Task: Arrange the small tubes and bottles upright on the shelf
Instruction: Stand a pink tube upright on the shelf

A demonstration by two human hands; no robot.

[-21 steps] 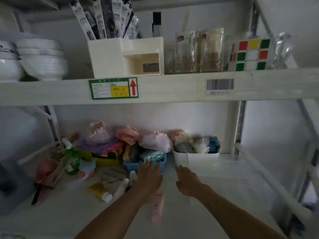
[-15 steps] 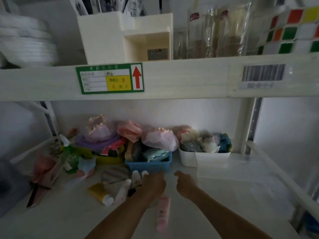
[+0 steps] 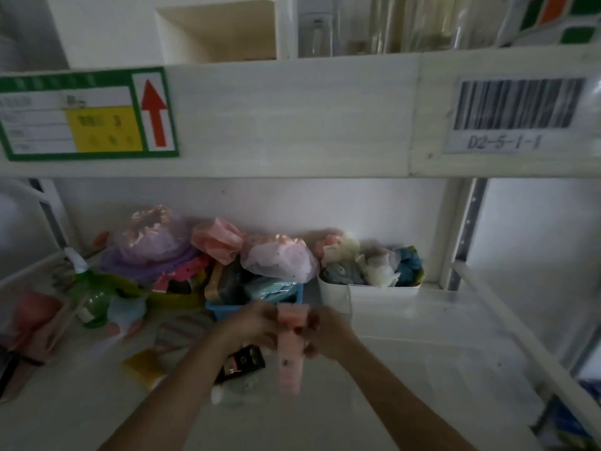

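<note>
A pink tube [image 3: 290, 356] stands upright between my two hands over the lower shelf [image 3: 406, 379]. My left hand [image 3: 250, 327] grips its upper part from the left and my right hand [image 3: 328, 333] grips it from the right. Beside my left forearm lie a black tube [image 3: 242, 362], a yellow tube [image 3: 143, 367] and a whitish tube [image 3: 227, 393], all on their sides. A green spray bottle [image 3: 89, 292] stands at the left.
A blue basket [image 3: 227, 312] and a white bin [image 3: 338, 296] full of fabric pieces stand behind my hands, with bagged items and a yellow tray to their left. A shelf beam with a barcode label [image 3: 517, 104] hangs overhead. A white rail [image 3: 520, 333] borders the right side.
The camera has moved closer. The pink tube lay flat on the shelf under my left hand; both hands have now taken hold of it and raised it upright.
</note>
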